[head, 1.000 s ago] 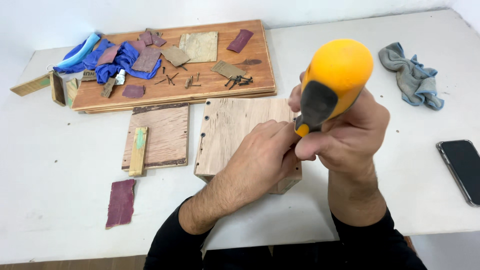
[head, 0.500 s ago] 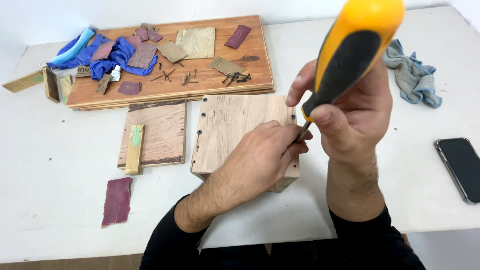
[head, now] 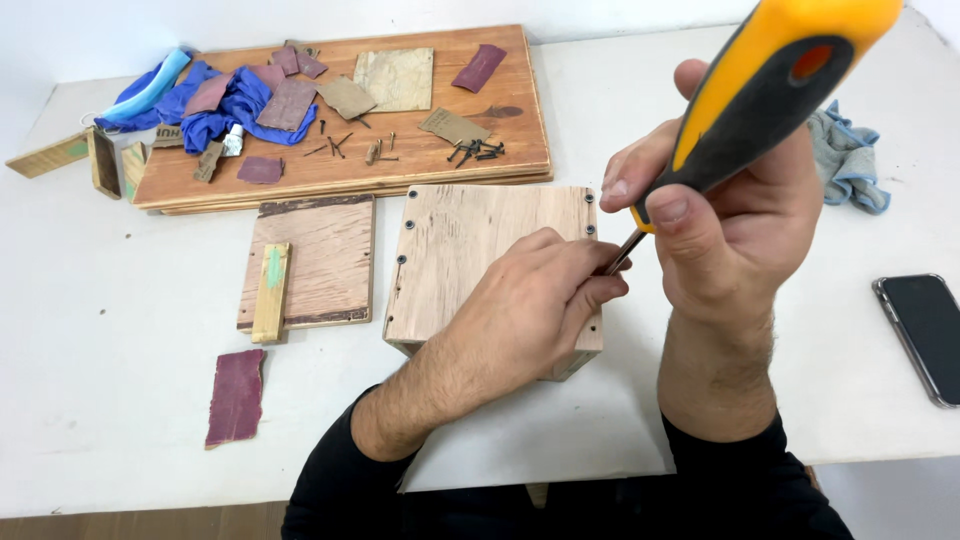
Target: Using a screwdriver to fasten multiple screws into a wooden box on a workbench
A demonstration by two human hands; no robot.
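while the left hand (head: 535, 300) pinches its tip on the wooden box (head: 470, 250), the right hand (head: 730, 220) grips the screwdriver (head: 760, 95).

Both our forearms come up from six o'clock in black sleeves pushed back from the wrists. Our left hand (head: 540, 300) lies palm down, knuckles toward one o'clock, its fingers (head: 590, 290) curled and pinched together at the tips. Our right hand (head: 725, 215) stands upright at three o'clock of it, wrist bare, its grip a closed fist, thumb pressed forward.
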